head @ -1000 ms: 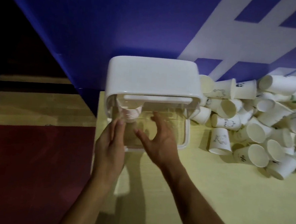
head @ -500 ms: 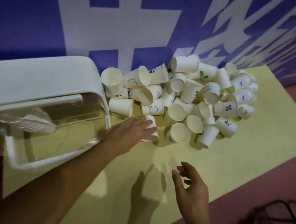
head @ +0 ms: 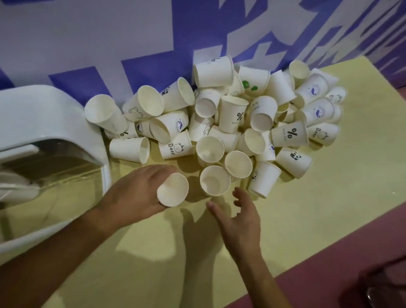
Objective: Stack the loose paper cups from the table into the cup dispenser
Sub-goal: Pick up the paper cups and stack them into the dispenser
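Observation:
A heap of several loose white paper cups (head: 231, 117) lies on the pale yellow table (head: 314, 197) against the wall. My left hand (head: 134, 192) grips one paper cup (head: 173, 189), its mouth facing the camera, just in front of the heap. My right hand (head: 238, 216) hovers empty with fingers spread, its fingertips close to an upturned cup (head: 215, 180) at the heap's near edge. The white cup dispenser (head: 31, 117) with a clear front lies at the left; a stack of nested cups (head: 5, 188) shows inside it.
A purple wall with large white letters (head: 134, 28) rises right behind the heap. The table's near edge runs diagonally to a dark red floor (head: 331, 295). A dark wire-framed object (head: 389, 294) sits at the lower right.
Both hands left the dispenser and moved right to the heap. My left hand has closed on a cup and lifted it; my right hand has come closer to the cups.

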`<control>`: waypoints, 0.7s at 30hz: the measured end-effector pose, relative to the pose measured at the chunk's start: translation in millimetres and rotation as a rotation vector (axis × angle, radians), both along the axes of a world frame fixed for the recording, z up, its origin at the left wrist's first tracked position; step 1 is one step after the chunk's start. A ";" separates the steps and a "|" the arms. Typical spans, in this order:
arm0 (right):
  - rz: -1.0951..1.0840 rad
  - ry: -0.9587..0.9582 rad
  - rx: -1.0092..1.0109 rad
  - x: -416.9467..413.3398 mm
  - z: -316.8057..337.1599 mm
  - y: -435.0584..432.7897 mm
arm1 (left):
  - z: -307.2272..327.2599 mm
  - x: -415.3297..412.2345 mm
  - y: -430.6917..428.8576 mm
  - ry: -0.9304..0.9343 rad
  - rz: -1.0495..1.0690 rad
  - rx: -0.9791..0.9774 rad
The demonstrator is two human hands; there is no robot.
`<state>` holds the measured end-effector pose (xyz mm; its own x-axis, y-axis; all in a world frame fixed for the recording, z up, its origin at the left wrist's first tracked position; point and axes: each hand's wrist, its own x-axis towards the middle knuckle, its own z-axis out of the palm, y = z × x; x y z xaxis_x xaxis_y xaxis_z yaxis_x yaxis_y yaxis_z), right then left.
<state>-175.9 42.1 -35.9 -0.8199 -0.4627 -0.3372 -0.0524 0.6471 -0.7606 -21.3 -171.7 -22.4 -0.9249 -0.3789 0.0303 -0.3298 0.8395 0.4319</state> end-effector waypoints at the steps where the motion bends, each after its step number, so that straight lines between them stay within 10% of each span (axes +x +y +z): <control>1: -0.011 0.016 -0.021 0.7 -1.7 -8.3 | 8.1 9.7 11.3 0.019 0.192 0.177; 7: -0.097 0.118 -0.110 10.4 -13.3 -37.9 | 18.8 66.6 74.4 0.334 0.767 0.553; 21: -0.044 0.292 -0.084 53.4 3.1 -42.6 | 39.1 183.8 58.6 0.739 1.024 0.612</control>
<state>-122.5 -0.6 -32.8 -0.8962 -0.4412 -0.0467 -0.2501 0.5893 -0.7682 162.5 -113.0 16.8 -0.0770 -0.9966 -0.0305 -0.2119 -0.0135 0.9772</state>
